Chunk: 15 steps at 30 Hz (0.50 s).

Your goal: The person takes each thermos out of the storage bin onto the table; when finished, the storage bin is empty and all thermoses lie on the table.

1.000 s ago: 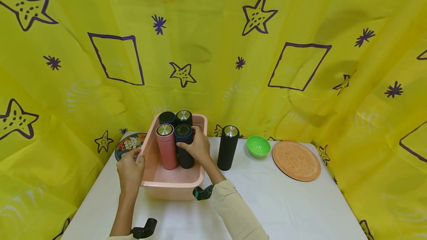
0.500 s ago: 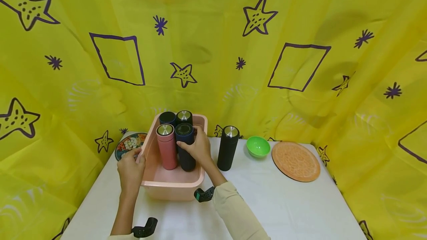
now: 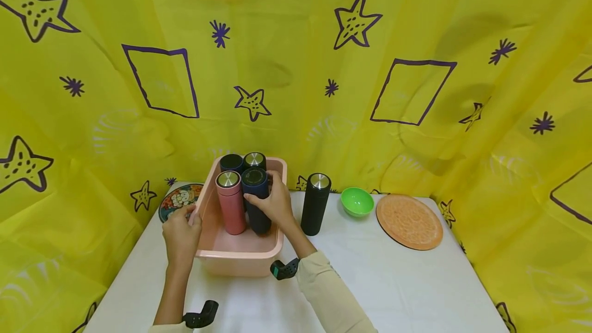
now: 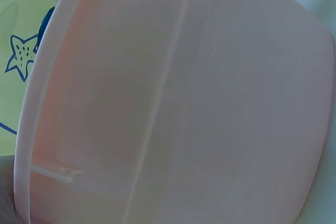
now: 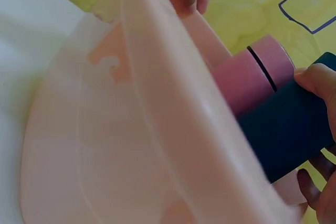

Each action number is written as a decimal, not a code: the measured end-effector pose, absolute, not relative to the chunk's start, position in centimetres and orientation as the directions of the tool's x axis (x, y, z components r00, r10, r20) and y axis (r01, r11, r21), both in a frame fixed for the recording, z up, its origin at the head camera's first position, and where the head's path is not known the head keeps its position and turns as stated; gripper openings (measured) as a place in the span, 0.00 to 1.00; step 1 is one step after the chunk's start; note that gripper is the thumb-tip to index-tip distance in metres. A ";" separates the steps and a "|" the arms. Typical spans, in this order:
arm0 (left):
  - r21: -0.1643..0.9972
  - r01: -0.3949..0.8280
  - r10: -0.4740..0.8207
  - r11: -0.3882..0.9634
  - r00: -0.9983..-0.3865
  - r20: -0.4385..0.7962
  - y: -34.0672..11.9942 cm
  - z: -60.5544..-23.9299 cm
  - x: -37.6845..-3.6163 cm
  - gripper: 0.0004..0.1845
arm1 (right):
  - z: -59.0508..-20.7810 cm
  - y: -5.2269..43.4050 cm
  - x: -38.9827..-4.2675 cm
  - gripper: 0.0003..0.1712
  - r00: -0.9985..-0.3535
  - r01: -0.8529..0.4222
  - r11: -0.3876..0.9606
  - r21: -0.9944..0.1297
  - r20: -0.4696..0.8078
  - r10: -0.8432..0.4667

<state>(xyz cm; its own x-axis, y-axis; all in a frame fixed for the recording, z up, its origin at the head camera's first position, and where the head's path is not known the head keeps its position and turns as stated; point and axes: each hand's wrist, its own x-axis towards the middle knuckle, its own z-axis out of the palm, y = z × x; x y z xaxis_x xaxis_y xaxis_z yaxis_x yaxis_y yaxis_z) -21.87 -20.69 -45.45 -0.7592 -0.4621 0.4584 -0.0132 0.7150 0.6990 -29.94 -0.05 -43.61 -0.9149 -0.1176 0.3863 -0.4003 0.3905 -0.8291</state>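
Observation:
In the head view a pink plastic tub [image 3: 238,266] stands on the table, holding several upright flasks. My left hand [image 3: 181,233] grips the tub's left rim. My right hand [image 3: 276,203] is curled round the upper part of a dark blue flask [image 3: 258,215] in the tub's front right. Touching its left side in the head view is a pink flask [image 3: 233,209] with a shiny lid. Behind them stand another dark blue flask [image 3: 232,162] and a black flask [image 3: 255,160]. The right wrist view shows the thumb and fingers on the blue flask [image 5: 294,124].
A black flask [image 3: 316,204] stands on the table right of the tub. Farther right are a green bowl [image 3: 357,202] and a round orange mat [image 3: 409,222]. A patterned plate [image 3: 181,200] lies partly behind the left hand. A yellow curtain [image 3: 296,66] borders the table.
The dark blue flask in my right hand has shifted very slightly, dipping and then rising a little. My left hand stays on the rim.

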 end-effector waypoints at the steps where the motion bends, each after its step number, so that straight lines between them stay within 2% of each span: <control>1: 0.695 -0.006 -0.458 0.719 -0.757 0.467 -20.7 -45.5 -21.9 0.14 | -43.5 0.0 -29.9 0.41 -0.913 -0.405 0.375 -0.834 0.389 -0.121; 15: 0.698 -0.016 -0.456 0.716 -0.768 0.449 -20.8 -45.5 -21.9 0.14 | -42.2 0.4 -29.8 0.40 -0.893 -0.449 0.296 -0.843 0.430 -0.132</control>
